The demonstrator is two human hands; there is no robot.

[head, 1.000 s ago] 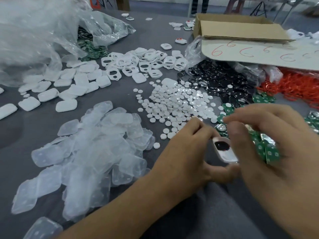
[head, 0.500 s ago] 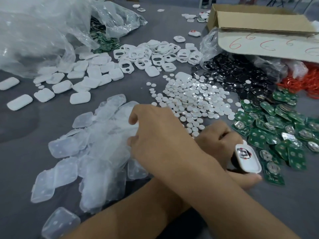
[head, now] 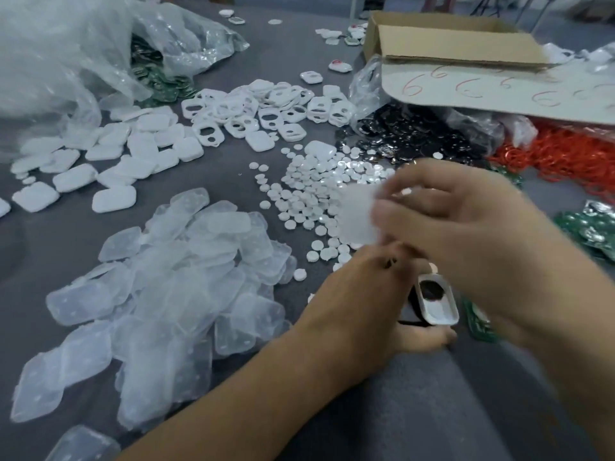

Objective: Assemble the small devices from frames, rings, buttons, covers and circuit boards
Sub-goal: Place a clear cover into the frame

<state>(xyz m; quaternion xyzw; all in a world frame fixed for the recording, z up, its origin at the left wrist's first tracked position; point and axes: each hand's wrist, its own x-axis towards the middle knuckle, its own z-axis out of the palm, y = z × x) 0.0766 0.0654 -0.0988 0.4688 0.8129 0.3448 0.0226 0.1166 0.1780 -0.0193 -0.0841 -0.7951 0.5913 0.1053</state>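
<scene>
My left hand (head: 359,294) grips a small white frame (head: 436,302) with a dark round opening, held just above the grey table. My right hand (head: 472,227) hovers above and slightly behind it, blurred, pinching a translucent cover (head: 356,216) by its edge. Loose parts lie in piles: translucent covers (head: 173,294) at the left, white round buttons (head: 312,194) in the middle, white frames with holes (head: 259,108) behind them, and green circuit boards (head: 589,227) at the right, partly hidden by my right hand.
Solid white covers (head: 116,154) lie at the far left. Black discs (head: 416,134) and red rings (head: 559,154) sit at the back right under a cardboard box (head: 449,38) flap. A large crumpled plastic bag (head: 66,44) fills the back left.
My right hand, which reached across my left arm to the translucent pile, has come back to the right holding one cover. The left hand kept its hold on the white frame.
</scene>
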